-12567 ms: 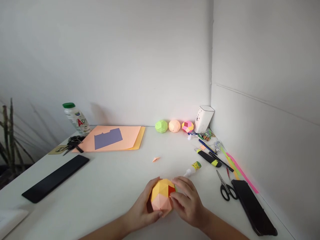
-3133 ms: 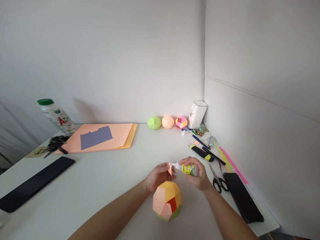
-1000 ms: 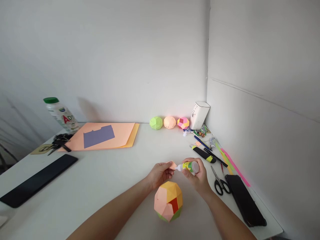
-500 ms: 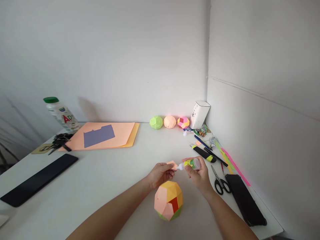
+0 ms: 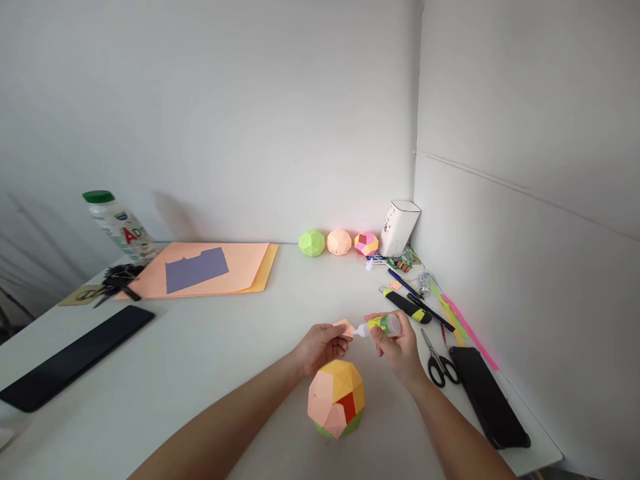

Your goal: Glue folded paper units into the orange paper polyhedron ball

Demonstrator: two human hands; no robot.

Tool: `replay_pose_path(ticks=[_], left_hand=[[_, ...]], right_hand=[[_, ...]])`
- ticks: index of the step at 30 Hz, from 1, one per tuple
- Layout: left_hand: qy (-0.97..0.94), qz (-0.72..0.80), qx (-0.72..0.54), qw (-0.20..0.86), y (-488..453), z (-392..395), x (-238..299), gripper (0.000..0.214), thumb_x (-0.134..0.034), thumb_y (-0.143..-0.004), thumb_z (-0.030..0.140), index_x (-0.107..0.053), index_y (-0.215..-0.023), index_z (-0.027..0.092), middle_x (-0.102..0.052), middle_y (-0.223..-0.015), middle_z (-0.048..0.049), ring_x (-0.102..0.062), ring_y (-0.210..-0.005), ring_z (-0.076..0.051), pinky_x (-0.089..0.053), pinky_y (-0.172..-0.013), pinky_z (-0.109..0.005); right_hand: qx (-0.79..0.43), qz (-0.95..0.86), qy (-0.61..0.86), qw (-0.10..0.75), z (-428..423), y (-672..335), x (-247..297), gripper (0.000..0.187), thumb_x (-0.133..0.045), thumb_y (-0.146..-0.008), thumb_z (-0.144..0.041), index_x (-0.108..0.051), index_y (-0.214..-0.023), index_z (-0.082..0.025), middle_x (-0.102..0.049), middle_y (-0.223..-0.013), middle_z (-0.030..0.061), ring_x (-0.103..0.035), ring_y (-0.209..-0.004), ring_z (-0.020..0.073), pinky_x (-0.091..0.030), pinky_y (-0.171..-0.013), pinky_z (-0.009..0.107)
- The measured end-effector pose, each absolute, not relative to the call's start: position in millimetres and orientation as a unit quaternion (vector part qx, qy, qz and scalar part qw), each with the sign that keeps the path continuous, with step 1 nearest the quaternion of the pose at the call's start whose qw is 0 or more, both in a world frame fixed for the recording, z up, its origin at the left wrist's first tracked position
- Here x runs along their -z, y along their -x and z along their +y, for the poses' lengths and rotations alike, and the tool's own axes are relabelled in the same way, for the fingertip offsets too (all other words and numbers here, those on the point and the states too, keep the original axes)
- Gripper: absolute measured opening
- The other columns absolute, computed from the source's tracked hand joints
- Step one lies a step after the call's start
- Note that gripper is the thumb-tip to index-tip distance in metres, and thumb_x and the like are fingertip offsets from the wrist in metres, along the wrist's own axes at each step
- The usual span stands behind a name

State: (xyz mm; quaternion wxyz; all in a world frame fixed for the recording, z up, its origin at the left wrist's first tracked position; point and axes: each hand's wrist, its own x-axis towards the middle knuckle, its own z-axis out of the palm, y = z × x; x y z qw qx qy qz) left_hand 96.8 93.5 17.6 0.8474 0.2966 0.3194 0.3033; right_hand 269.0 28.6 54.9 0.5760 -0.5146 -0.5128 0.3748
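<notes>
Pinches a small peach paper piece (image 5: 344, 327) in the left hand (image 5: 320, 347), thumb and fingertips clamped on its near edge, just above the white table (image 5: 225, 373). Grips a little glue bottle (image 5: 384, 325) in the right hand (image 5: 399, 343), fingers wrapped tight round its yellow-green body, white nozzle pointing left and touching the paper piece. Holds both hands just behind a many-coloured paper ball (image 5: 336, 399), resting untouched on the table near the front edge. Shows, right of the right hand, scissors (image 5: 439, 363) and then a black phone (image 5: 487, 397), both flat by the wall. Shows farther back a black-and-yellow marker (image 5: 405, 307) and, in the corner, three small balls (image 5: 339, 242) in a row beside a white box (image 5: 400, 229). Shows on the left orange sheets (image 5: 245, 267) with a purple piece (image 5: 196, 270) on top, keys (image 5: 116, 279) and a green-capped bottle (image 5: 117, 225) beside them, and a long black bar (image 5: 75, 357) nearer the front.
</notes>
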Motion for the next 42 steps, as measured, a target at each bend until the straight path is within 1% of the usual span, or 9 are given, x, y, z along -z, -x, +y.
replay_pose_path(ticks=[2,7,10,15,26,30,35,42], left_hand=[[-0.297,0.318,-0.304,0.848,-96.9,93.6,-17.3,0.029,-0.080,-0.070,0.033,-0.070,-0.062,0.007,-0.064,-0.052,-0.0060,-0.056,-0.047,-0.010,-0.042,-0.050,-0.021],[-0.298,0.314,-0.309,0.847,-96.7,93.3,-17.0,0.030,-0.081,-0.069,0.035,-0.070,-0.061,0.008,-0.064,-0.052,-0.0057,-0.055,-0.047,-0.010,-0.041,-0.050,-0.022],[-0.300,0.311,-0.312,0.846,-96.6,92.6,-16.2,0.032,-0.082,-0.068,0.037,-0.070,-0.061,0.008,-0.063,-0.052,-0.0051,-0.055,-0.047,-0.009,-0.041,-0.050,-0.022],[-0.304,0.309,-0.317,0.844,-96.9,91.4,-15.0,0.034,-0.084,-0.064,0.040,-0.070,-0.062,0.008,-0.063,-0.053,-0.0040,-0.055,-0.048,-0.009,-0.041,-0.051,-0.021],[-0.301,0.314,-0.315,0.844,-98.0,90.1,-15.3,0.039,-0.086,-0.059,0.042,-0.067,-0.061,0.008,-0.063,-0.053,-0.0036,-0.054,-0.047,-0.009,-0.041,-0.051,-0.021],[-0.299,0.316,-0.315,0.843,-97.9,90.5,-14.9,0.039,-0.086,-0.060,0.042,-0.065,-0.060,0.009,-0.063,-0.053,-0.0029,-0.054,-0.047,-0.008,-0.040,-0.051,-0.021],[-0.304,0.314,-0.314,0.843,-97.5,91.3,-14.6,0.040,-0.086,-0.060,0.043,-0.069,-0.064,0.007,-0.062,-0.053,-0.0033,-0.054,-0.049,-0.008,-0.040,-0.052,-0.021],[-0.303,0.312,-0.316,0.843,-97.4,91.6,-13.7,0.039,-0.085,-0.061,0.042,-0.070,-0.064,0.007,-0.063,-0.054,-0.0034,-0.055,-0.049,-0.008,-0.040,-0.053,-0.021]], right_hand=[[-0.378,-0.510,0.512,0.578,29.1,-268.8,-54.7,0.028,-0.071,-0.079,-0.042,-0.052,-0.083,-0.022,-0.069,-0.084,0.0031,-0.047,-0.041,0.0074,-0.039,-0.039,0.023],[-0.389,-0.499,0.501,0.590,31.0,-268.5,-54.7,0.028,-0.070,-0.079,-0.042,-0.052,-0.086,-0.022,-0.070,-0.095,0.0052,-0.046,-0.041,0.0056,-0.039,-0.039,0.022],[-0.397,-0.491,0.492,0.600,33.1,-269.3,-53.9,0.028,-0.068,-0.081,-0.043,-0.051,-0.088,-0.022,-0.070,-0.098,0.0061,-0.045,-0.041,0.0048,-0.039,-0.040,0.022],[-0.407,-0.481,0.479,0.612,37.0,-271.3,-51.1,0.029,-0.067,-0.082,-0.044,-0.049,-0.087,-0.022,-0.071,-0.096,0.0058,-0.045,-0.040,0.0048,-0.038,-0.040,0.022],[-0.429,-0.482,0.460,0.609,36.9,-269.0,-48.8,0.027,-0.068,-0.082,-0.041,-0.052,-0.090,-0.022,-0.070,-0.098,0.0056,-0.046,-0.042,0.0045,-0.039,-0.042,0.022],[-0.434,-0.483,0.456,0.609,36.3,-269.1,-48.7,0.026,-0.069,-0.081,-0.041,-0.053,-0.090,-0.022,-0.071,-0.097,0.0050,-0.046,-0.042,0.0048,-0.039,-0.042,0.022],[-0.419,-0.477,0.455,0.625,38.2,-273.6,-49.3,0.024,-0.066,-0.084,-0.041,-0.052,-0.089,-0.022,-0.071,-0.096,0.0049,-0.046,-0.042,0.0050,-0.038,-0.042,0.023],[-0.416,-0.473,0.458,0.627,39.4,-273.9,-47.8,0.025,-0.067,-0.083,-0.041,-0.052,-0.088,-0.022,-0.072,-0.095,0.0047,-0.046,-0.041,0.0047,-0.037,-0.041,0.022]])
